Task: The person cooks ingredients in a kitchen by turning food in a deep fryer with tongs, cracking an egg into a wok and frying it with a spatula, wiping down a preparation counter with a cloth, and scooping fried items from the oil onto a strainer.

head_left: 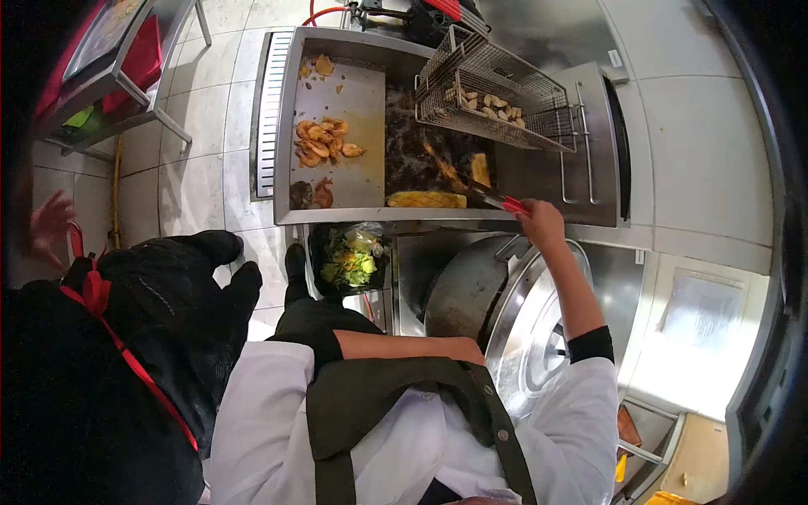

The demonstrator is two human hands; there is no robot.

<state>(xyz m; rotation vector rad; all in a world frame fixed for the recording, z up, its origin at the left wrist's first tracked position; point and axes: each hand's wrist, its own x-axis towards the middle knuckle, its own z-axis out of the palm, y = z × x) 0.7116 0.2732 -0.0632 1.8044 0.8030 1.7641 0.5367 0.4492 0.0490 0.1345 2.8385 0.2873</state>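
My right hand (pixel 543 225) is closed around the red handles of metal tongs (pixel 484 195), above the near side of the fryer. A long browned piece (pixel 444 168) lies at the tongs' tips; I cannot tell whether it is gripped. In the dark oil (pixel 404 160) are a long yellow piece (pixel 426 199) along the near wall and a shorter yellow piece (pixel 480 168) beside the tongs. My left forearm crosses my waist, its hand hidden. A wire fryer basket (pixel 539 88) with pale pieces inside sits over the oil's far right part.
Orange, curled, shrimp-like pieces (pixel 324 139) lie on the fryer's left metal tray (pixel 358 93). Below it stands a bin (pixel 316 265) of vegetable scraps. A large pot (pixel 463 290) and round metal lid (pixel 526 337) are near my right arm. At left, another person's hand (pixel 52 223) is open.
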